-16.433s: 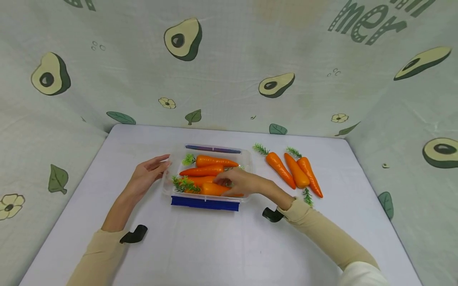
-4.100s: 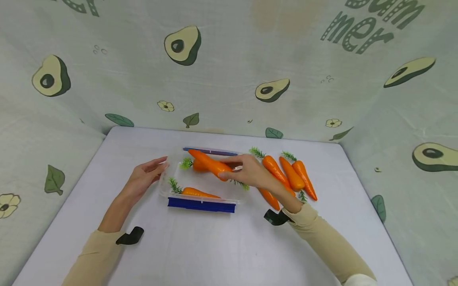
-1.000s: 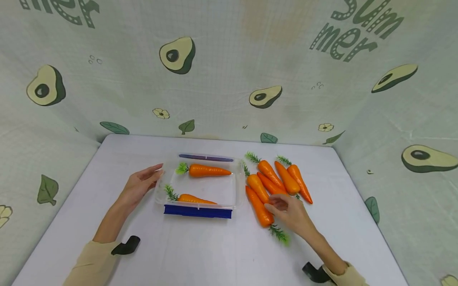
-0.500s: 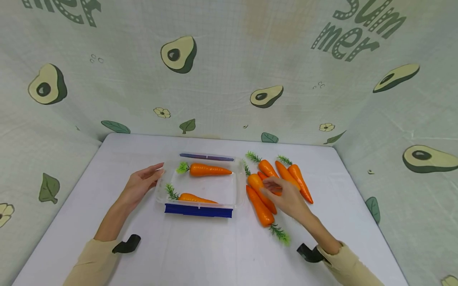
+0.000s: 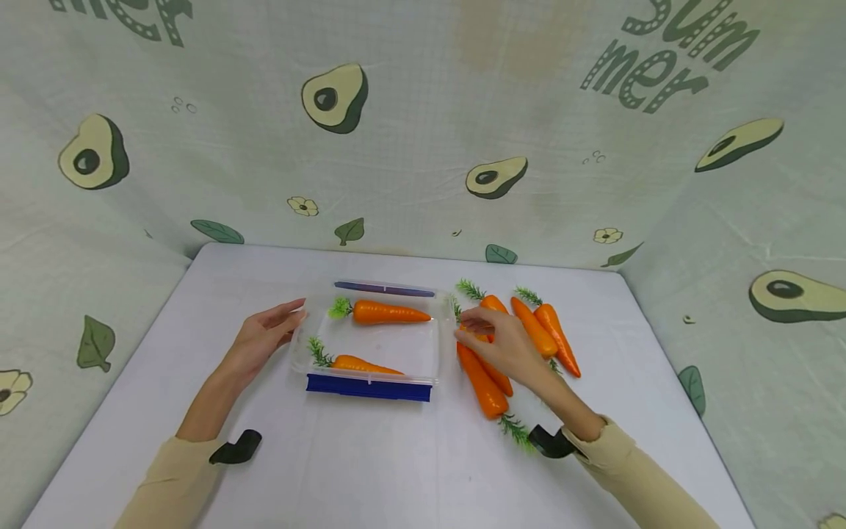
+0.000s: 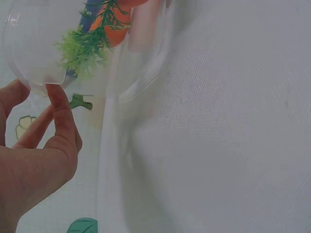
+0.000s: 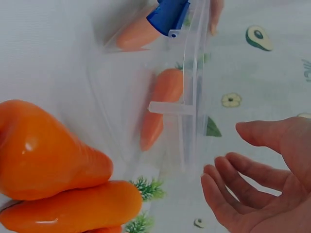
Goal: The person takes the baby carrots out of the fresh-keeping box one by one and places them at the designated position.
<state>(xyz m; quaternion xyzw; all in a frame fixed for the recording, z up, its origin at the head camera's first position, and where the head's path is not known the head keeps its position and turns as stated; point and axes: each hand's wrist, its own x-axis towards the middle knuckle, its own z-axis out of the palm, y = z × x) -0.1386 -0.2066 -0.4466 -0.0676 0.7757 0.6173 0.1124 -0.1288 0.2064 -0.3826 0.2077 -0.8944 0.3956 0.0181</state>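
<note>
Centre right: the right hand, loosely spread and empty, hovers above artificial carrots; a low sweep could roll them. Left hand touches the clear plastic box, pinch indeterminable.

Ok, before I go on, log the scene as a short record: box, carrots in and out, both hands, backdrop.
Container: clear plastic box, open on top, blue latch flap along its near side
Inside: two carrots, lying apart, one far, one near
Outside: at least five loose carrots on the white tabletop, some partly hidden by the right hand
Left hand: touches the box's left rim
Right hand: holds nothing, above the loose carrots
Backdrop: avocado-print cloth
</note>
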